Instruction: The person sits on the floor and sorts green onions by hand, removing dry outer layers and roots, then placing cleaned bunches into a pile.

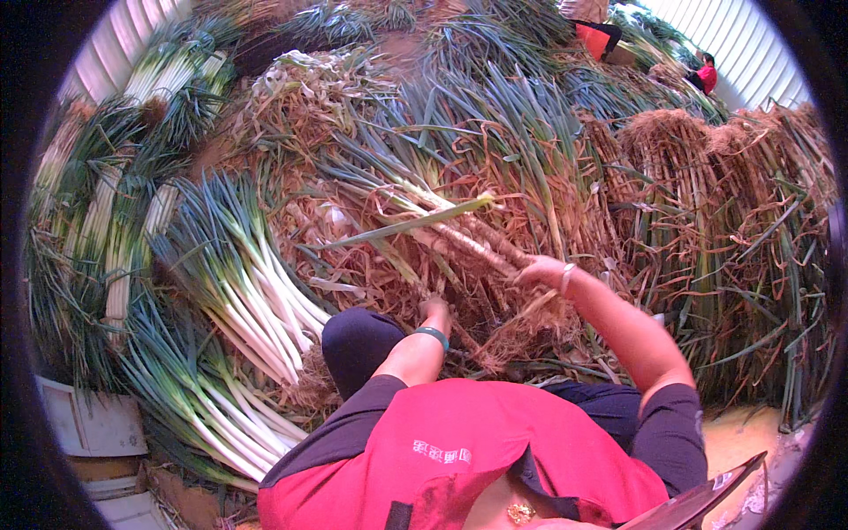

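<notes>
My right hand (540, 270), with a light band at the wrist, is closed around the lower, soil-brown stalks of several unpeeled green onions (474, 245). Their leaves point away to the upper left, and shaggy roots (520, 331) hang below the hand. Between my knees, my left hand (435, 309) wears a dark green bangle and touches the base of brownish stalks; its fingers are partly hidden, so its grip is unclear. To my left lie cleaned green onions (265, 311) with white shafts, roots towards me. Another white-shafted bunch (232, 424) rests closer to my body.
Dry husks (311, 99) cover the ground ahead. Unpeeled green onions (689, 199) stand roots-up at right. Bundled green onions (109, 218) line the left side, above a white crate (93, 417). A person in red (707, 74) sits far right, near a red container (593, 41).
</notes>
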`<move>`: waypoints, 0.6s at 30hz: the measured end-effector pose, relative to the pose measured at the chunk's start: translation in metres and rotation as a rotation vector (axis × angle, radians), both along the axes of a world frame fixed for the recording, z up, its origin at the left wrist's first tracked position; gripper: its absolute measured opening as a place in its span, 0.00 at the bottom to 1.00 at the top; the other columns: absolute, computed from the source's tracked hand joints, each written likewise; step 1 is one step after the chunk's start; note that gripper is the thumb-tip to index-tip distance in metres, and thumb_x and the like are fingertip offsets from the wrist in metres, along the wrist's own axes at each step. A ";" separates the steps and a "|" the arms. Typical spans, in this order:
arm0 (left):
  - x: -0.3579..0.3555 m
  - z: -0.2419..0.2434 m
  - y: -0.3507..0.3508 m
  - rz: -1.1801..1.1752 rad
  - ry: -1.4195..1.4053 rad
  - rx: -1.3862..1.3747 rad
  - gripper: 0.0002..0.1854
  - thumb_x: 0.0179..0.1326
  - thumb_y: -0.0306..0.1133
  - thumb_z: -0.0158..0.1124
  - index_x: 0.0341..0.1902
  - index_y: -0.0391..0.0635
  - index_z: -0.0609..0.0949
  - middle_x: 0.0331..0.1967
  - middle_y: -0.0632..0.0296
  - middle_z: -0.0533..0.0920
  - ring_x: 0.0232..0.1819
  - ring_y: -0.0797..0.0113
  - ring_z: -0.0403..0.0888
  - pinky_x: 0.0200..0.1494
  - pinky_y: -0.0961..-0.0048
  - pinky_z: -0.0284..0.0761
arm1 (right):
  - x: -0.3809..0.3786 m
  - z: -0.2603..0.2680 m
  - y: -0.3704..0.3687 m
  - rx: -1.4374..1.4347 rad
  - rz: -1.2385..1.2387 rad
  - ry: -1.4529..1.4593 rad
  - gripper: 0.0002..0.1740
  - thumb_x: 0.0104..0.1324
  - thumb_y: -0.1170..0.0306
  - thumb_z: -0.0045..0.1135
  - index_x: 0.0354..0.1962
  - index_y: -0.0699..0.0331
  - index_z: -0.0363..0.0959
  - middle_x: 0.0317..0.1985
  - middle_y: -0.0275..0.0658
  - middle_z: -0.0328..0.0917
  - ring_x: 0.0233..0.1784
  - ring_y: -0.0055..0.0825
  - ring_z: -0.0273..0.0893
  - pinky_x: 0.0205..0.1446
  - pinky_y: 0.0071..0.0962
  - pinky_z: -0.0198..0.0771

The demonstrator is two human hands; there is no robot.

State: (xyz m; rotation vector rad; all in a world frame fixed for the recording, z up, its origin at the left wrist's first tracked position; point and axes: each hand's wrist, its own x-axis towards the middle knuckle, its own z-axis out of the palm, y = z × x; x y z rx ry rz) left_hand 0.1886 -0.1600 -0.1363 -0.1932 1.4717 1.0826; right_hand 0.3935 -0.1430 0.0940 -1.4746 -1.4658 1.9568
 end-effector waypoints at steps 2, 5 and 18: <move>-0.002 0.018 -0.002 -0.026 0.052 0.052 0.22 0.54 0.44 0.51 0.48 0.42 0.67 0.45 0.54 0.70 0.45 0.54 0.70 0.41 0.54 0.64 | 0.005 0.049 0.009 -0.165 -0.030 0.050 0.21 0.48 0.72 0.56 0.43 0.66 0.68 0.29 0.34 0.74 0.29 0.21 0.72 0.33 0.22 0.69; 0.002 0.058 0.012 -0.010 0.153 0.298 0.31 0.54 0.53 0.50 0.57 0.46 0.61 0.55 0.59 0.61 0.54 0.58 0.62 0.52 0.57 0.57 | 0.014 0.105 -0.001 -0.242 -0.041 0.167 0.19 0.51 0.70 0.56 0.42 0.66 0.68 0.31 0.39 0.76 0.31 0.26 0.76 0.33 0.26 0.74; 0.005 0.155 0.041 0.034 -0.980 0.781 0.34 0.51 0.55 0.56 0.58 0.46 0.66 0.55 0.56 0.70 0.57 0.57 0.64 0.61 0.57 0.57 | -0.012 0.146 -0.133 0.064 0.043 -0.338 0.38 0.43 0.75 0.57 0.56 0.63 0.55 0.37 0.38 0.72 0.35 0.22 0.71 0.37 0.23 0.70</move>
